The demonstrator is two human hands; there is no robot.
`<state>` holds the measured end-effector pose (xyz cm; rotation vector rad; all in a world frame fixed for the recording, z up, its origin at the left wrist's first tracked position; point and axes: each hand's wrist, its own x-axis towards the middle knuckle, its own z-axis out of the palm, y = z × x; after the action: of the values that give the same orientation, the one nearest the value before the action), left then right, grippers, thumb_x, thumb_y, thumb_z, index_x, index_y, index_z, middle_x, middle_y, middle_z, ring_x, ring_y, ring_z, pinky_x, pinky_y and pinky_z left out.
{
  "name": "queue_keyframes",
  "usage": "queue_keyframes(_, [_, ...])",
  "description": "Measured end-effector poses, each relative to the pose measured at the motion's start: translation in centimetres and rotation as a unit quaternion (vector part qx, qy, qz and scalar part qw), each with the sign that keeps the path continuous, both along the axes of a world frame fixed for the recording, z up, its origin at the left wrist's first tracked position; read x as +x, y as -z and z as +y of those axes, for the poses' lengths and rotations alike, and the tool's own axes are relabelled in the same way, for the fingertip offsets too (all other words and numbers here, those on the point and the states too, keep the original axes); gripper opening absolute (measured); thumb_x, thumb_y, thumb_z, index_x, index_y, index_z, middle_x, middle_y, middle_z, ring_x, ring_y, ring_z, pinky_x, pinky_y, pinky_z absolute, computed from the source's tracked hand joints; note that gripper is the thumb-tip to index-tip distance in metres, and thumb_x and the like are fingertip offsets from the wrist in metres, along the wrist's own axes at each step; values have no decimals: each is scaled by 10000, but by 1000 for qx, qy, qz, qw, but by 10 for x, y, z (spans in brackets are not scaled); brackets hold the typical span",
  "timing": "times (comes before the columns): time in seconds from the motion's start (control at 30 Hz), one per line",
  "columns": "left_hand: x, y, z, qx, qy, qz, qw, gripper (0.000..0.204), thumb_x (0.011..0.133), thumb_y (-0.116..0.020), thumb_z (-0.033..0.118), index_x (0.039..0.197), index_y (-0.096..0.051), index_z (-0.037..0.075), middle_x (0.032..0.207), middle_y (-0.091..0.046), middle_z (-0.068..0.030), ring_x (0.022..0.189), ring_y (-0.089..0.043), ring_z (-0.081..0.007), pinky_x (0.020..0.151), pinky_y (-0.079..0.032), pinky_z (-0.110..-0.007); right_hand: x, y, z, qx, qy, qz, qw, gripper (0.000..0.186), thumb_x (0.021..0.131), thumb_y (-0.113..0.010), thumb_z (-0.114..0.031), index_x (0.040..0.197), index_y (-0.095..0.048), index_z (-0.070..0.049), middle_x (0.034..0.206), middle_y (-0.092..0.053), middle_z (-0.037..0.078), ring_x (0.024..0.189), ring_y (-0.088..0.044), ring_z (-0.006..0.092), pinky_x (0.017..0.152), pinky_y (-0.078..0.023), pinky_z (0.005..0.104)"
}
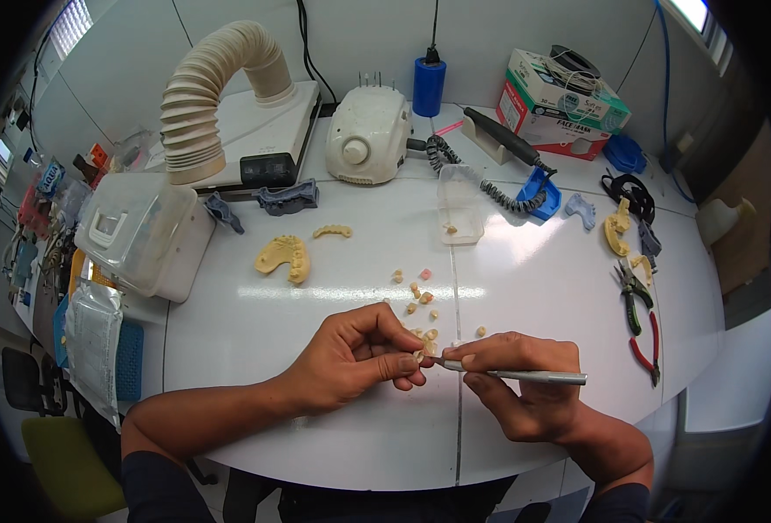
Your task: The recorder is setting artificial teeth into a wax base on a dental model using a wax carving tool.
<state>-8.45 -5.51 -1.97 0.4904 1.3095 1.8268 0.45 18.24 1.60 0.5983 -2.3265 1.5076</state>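
White round-edged bench [333, 418] was pretty cluttered that day. My left hand [355, 357] had its fingertips pinched shut on a tiny cream tooth piece [419, 356], held just above the tabletop near the front edge, right in the middle of my view. My right hand [525, 383] was closed around a slim silver hand tool [525, 376], gripped like a pen, with its tip touching the little piece.

Just beyond my fingers sat a loose scatter of small tooth pieces [418, 296], cream ones and a pinkish one. Further back on the left lay a yellowish dental model [284, 258] with a small curved arch [332, 231] beside it. A clear plastic box [460, 204] stood near the middle seam. At the back were the ribbed extraction hose [200, 96], a white motor unit [369, 134] and a blue canister [429, 86]. Pliers with green and red handles [640, 321] lay well off to my right.
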Motion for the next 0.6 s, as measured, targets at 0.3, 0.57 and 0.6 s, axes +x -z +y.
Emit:
queue_keyframes(0.3, [1, 1, 0, 2, -3, -6, 1000, 135, 992, -659, -35, 1085, -567, -1, 1137, -679, -190, 975, -751, -231, 805, -647, -288, 2, -2, 1, 23, -6, 13, 1000, 180, 811, -781, 73, 962, -727, -8, 963, -784, 112, 841, -791, 250, 694, -625, 298])
queue_keyframes(0.57, [0, -2, -1, 2, 1, 2, 1000, 123, 1004, -656, -11, 1094, -572, -4, 1115, -692, -187, 949, -752, -223, 791, -643, -280, 0, -6, 2, 17, -26, 2, 1000, 203, 802, -774, 88, 969, -716, -12, 963, -780, 132, 853, -790, 260, 706, -626, 303])
queue_keyframes(0.6, [0, -3, -1, -1, 3, -2, 1000, 116, 1012, -652, 2, 1100, -578, -7, 1096, -703, -188, 938, -752, -215, 784, -640, -274, 0, -5, 2, 21, -16, 4, 1000, 200, 803, -772, 89, 966, -713, -11, 965, -779, 140, 859, -790, 264, 716, -626, 306])
